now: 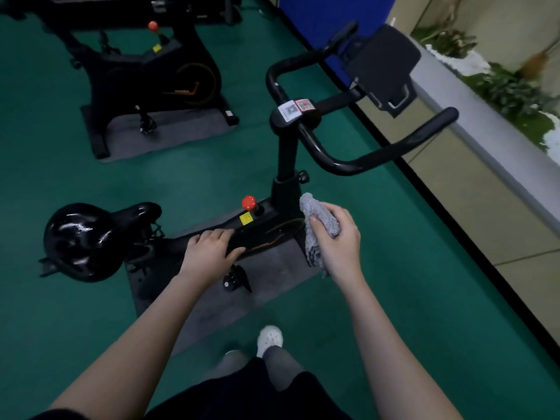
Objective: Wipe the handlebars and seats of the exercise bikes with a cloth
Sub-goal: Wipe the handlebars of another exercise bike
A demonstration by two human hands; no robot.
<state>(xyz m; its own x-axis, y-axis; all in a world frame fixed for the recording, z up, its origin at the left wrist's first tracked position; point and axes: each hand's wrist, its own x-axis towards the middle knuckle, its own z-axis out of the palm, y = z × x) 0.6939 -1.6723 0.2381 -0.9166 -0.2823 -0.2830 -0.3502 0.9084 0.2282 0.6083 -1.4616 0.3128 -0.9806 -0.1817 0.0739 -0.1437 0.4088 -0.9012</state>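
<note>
A black exercise bike stands in front of me on a grey mat. Its glossy black seat point(80, 239) is at the left, its curved black handlebars point(375, 154) at the upper right, with a tablet holder point(385, 65) above them. My right hand point(338, 241) is shut on a crumpled grey cloth point(318, 219), held in the air just right of the bike's post, below the handlebars. My left hand point(209, 253) hovers over the bike frame between seat and post, fingers loosely spread, holding nothing.
A second black exercise bike point(145, 77) stands on its own mat at the upper left. Green floor lies all around. A beige wall with a black skirting and a grey window ledge point(485, 122) runs along the right. My white shoe point(269, 339) shows below.
</note>
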